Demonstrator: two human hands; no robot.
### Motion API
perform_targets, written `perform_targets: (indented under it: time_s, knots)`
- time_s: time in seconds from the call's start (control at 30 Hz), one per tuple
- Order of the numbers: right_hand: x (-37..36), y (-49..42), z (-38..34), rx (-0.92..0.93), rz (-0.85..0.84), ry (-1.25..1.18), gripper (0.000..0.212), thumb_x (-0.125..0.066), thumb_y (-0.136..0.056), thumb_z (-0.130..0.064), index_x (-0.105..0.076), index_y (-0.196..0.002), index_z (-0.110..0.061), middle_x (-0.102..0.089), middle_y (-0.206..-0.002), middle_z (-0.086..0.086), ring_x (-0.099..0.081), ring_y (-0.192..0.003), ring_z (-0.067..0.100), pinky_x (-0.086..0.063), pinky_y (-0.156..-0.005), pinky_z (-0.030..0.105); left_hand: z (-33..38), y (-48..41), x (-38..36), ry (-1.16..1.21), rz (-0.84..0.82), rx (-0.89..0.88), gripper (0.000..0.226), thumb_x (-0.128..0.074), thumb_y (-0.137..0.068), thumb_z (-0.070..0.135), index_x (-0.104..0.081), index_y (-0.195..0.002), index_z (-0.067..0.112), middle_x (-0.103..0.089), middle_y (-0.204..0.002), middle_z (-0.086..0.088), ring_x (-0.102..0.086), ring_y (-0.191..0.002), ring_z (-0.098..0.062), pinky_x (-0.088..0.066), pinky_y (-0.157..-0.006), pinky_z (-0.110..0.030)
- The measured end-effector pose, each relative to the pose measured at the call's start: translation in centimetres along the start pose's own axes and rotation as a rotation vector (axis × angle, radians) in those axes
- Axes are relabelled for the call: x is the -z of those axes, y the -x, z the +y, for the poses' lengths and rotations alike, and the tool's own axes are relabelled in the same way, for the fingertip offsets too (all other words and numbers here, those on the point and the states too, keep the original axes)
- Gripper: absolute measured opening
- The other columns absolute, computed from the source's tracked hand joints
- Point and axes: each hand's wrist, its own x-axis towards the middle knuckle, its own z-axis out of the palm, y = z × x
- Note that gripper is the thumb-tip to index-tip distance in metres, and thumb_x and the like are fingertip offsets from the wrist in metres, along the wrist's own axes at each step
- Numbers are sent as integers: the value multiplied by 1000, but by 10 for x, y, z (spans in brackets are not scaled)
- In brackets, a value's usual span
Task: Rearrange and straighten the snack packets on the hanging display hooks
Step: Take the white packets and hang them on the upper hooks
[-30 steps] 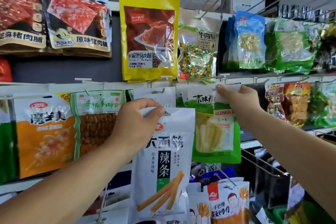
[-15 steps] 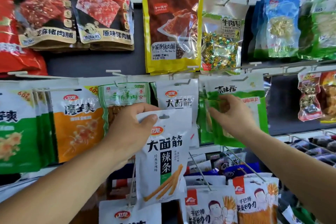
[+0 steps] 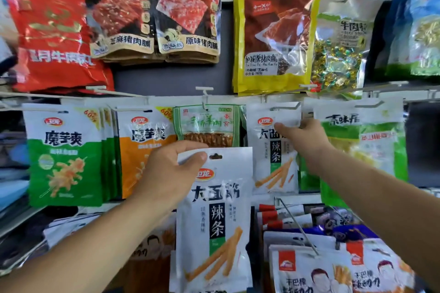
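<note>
risk one: the loose white spicy-strip packet (image 3: 219,221) is held only at its upper left corner by the left hand (image 3: 166,173), with the thumb on the front face and the fingers behind. the body hangs free. a slack pinch could let it slide down onto the stock below.

risk two: its hang hole (image 3: 215,156) sits lower than, and to the left of, the wire hook (image 3: 285,107) that carries the matching hung packet (image 3: 271,164). a misjudged lift would likely snag the hole's edge or push the hung packet out of line.

risk three: the right hand (image 3: 307,138) lies on the upper right of the hung packet, forefinger stretched across its front. whether the thumb clamps behind cannot be told. a tug there could drag that packet off the hook or disturb the green packet (image 3: 362,145) just to its right.

position: the loose packet is near, in front of the lower row. its top corner is inside the left hand's pinch, and the hang hole is just right of the thumb tip. the hung packet is farther, up and to the right, under the right hand.
</note>
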Motion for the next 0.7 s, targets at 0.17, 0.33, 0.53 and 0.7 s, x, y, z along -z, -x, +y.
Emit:
perform_targets:
  time_s: [0.17,0.33,0.53,0.7]
  knots:
    - [-1,-8,8,-33,59,-46,51,-86,-85,-24,-63,-126,-3,-70,-118,7,-69,-93,24,-52,-85,35,-6,-3,7,33,13,-11,13,-72,-95,26,-78,-106,31,-62,-88,34,-57,-74,28,-41,-76,-6]
    - [-7,1,7,-110,-34,-262,24,-75,-95,-12,-60,-114,-5,-76,-109,16,-74,-87,31,-60,-77,46,-9,-3,4,59,-23,13,10,-72,-95,27,-78,-98,34,-70,-102,26,-62,-89,21,-44,-81,-11]
    - [23,27,-22,-32,34,-274,17,-60,-97,2,-67,-101,-14,-74,-91,12,-71,-73,30,-59,-63,38,1,0,-2,32,-38,-18,6,-71,-95,33,-75,-95,37,-74,-98,19,-67,-89,6,-46,-74,-16]
    - [40,60,-30,-50,21,-350,21,-59,-95,2,-68,-94,-16,-76,-86,14,-74,-63,30,-64,-57,52,22,-1,-27,63,15,-115,19,-72,-94,37,-67,-106,23,-72,-92,9,-68,-77,5,-47,-58,-6]
